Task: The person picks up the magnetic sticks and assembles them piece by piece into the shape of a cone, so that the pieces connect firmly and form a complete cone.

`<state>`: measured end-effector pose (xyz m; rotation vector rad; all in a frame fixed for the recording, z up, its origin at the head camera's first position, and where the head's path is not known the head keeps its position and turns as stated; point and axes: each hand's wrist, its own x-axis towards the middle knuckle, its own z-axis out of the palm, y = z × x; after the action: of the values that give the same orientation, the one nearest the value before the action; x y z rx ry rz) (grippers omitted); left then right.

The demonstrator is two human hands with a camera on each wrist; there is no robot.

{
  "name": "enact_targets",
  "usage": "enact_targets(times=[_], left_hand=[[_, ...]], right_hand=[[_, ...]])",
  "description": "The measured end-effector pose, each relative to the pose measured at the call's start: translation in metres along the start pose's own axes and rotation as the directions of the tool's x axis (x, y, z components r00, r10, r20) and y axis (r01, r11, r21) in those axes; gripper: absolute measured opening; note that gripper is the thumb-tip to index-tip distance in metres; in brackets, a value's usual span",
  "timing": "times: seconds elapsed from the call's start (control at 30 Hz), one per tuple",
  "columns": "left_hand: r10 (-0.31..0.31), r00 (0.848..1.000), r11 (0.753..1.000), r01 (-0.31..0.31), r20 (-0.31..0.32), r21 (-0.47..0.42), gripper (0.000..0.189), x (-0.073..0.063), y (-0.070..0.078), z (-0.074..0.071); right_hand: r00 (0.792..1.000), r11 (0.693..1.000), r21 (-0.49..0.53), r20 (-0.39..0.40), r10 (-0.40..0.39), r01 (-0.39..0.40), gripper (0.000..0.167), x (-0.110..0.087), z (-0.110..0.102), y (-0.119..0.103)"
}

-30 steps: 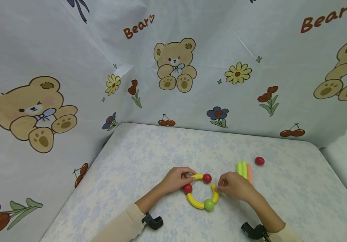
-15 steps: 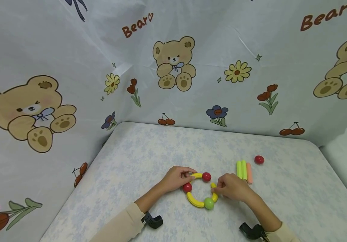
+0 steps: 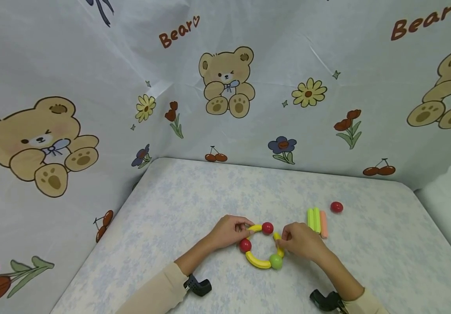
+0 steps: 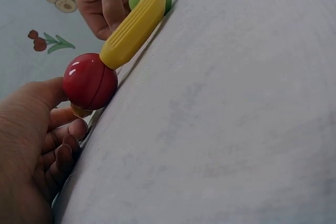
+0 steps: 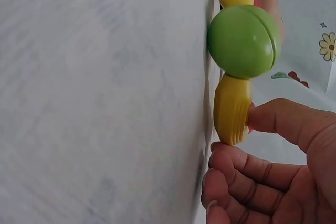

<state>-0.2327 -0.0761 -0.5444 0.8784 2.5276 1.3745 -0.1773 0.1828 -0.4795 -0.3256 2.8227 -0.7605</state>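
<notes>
The right hand (image 3: 303,240) pinches a yellow arc (image 5: 232,109), seemingly to align its end just beside the red ball (image 3: 267,228); the left hand (image 3: 229,233) pinches another arc (image 3: 255,228), perhaps anchoring the ring (image 3: 256,261) on the bench (image 3: 201,192), sticks (image 3: 317,220) lying near

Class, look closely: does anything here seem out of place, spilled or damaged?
Nothing looks spilled or damaged. One mild oddity: a lone red ball lies near the straight sticks, apart from the ring, though two similar red balls form part of it.
</notes>
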Motion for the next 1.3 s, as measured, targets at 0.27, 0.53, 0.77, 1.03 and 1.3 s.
enact_targets(times=[0.27,0.53,0.77,1.03,1.3], left_hand=[[0.006,1.000,1.000,-0.007,0.018,0.017,0.018,0.000,-0.001,0.000],[0.012,0.999,0.999,-0.014,0.041,0.047,0.023,-0.001,0.003,-0.001],[0.025,0.999,0.998,-0.026,0.022,0.053,0.021,0.000,0.003,-0.001],[0.023,1.000,0.999,-0.023,0.004,0.038,0.016,0.001,0.003,0.000],[0.011,1.000,0.999,-0.011,0.007,0.033,0.016,-0.001,0.001,0.000]], right_hand=[[0.999,1.000,-0.016,-0.044,0.020,-0.021,0.026,0.001,0.002,0.001],[0.998,0.999,-0.023,-0.055,0.030,-0.031,0.026,0.001,0.004,0.003],[0.998,1.000,-0.015,-0.056,0.017,-0.018,0.024,0.001,0.003,0.004],[0.996,1.000,0.008,-0.083,0.017,-0.016,0.016,0.000,-0.010,0.006],[0.979,1.000,0.029,-0.204,0.004,0.002,0.014,-0.002,-0.036,0.024]])
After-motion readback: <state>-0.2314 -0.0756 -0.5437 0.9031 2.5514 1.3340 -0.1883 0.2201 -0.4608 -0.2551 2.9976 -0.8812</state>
